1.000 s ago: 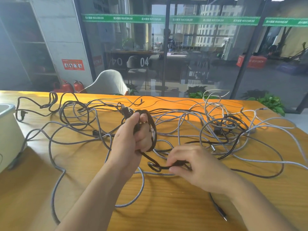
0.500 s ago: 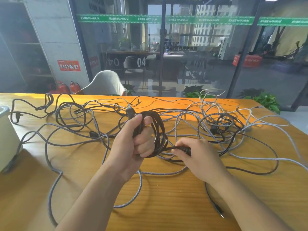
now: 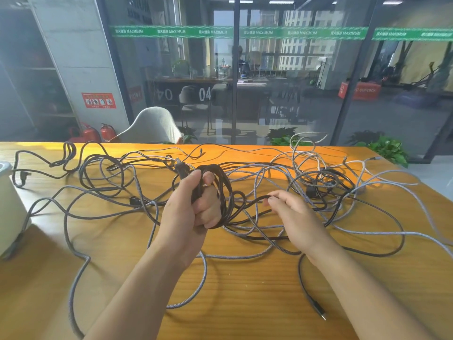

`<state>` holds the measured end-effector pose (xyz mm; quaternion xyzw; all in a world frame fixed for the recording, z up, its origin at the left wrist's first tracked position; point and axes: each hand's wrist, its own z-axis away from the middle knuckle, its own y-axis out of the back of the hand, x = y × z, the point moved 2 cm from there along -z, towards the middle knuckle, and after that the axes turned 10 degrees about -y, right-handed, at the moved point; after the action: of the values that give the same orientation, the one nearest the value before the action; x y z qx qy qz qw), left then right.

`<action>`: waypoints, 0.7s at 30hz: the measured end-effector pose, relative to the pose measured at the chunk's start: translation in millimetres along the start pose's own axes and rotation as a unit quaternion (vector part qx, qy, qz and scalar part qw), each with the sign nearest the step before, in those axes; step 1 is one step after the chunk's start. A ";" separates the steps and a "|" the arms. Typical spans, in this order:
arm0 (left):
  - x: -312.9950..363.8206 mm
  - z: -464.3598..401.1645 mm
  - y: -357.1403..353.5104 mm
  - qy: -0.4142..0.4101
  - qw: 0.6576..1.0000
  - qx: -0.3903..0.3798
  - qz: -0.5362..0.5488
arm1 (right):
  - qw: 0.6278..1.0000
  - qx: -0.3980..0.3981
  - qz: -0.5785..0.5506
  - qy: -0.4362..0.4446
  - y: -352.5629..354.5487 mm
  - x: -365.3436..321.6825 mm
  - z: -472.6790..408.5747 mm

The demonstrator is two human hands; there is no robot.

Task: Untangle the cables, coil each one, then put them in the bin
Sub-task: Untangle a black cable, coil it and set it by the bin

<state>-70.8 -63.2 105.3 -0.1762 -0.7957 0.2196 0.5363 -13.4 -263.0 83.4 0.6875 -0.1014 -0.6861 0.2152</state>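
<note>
— What is the left hand (image 3: 190, 207) doing?

— It is clenched round a bundle of black loops, the black cable (image 3: 224, 192) wound into a coil and held upright above the table (image 3: 245, 303). The thumb pins the top of the loops, so the turns probably cannot spring apart while more is added.

— And the right hand (image 3: 291, 212)?

— Its fingertips (image 3: 270, 200) pinch the free run of that same black cable just beside the coil. I judge it is feeding the next turn toward the left hand, keeping the strand lightly taut.

— Why hold the coil up rather than on the wood?

— Likely to keep it clear of the grey braided cables (image 3: 245, 256) sprawled beneath, which cross the black one in several places.

— Where does the black cable go from there?

— Rightward, into a knot of dark and grey loops (image 3: 326, 185); that tangle could snag the pull.

— And the bin?

— A white bin (image 3: 9, 204) stands at the table's left edge, well apart from both hands. Whether anything lies inside is hidden.
</note>
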 end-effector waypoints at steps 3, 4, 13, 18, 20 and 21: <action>2.7 -2.1 2.9 -0.026 0.999 0.029 -0.032 | 0.996 0.012 -0.085 0.007 0.5 -0.1 0.0; 3.3 -2.9 4.0 -0.029 0.998 0.035 -0.039 | 0.993 0.005 -0.119 0.004 0.8 -1.0 1.4; -2.7 -2.4 5.9 -0.013 0.998 0.038 -0.041 | 0.973 -0.180 -0.071 0.122 -2.7 -2.9 9.1; -10.9 -1.3 5.5 0.006 0.992 0.004 -0.125 | 0.971 -0.142 -0.015 0.193 -9.5 -0.7 10.6; -12.5 -1.8 6.7 0.009 0.986 -0.007 -0.166 | 0.967 -0.073 0.009 0.243 -5.4 -4.5 12.9; -12.7 -2.3 7.9 0.012 0.984 -0.007 -0.177 | 0.961 -0.027 0.025 0.276 -1.8 -6.2 13.5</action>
<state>-63.7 -62.7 91.9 -0.0389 -0.8097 0.1131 0.5746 -27.2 -260.7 88.7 0.8411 -0.0369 -0.4668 0.2707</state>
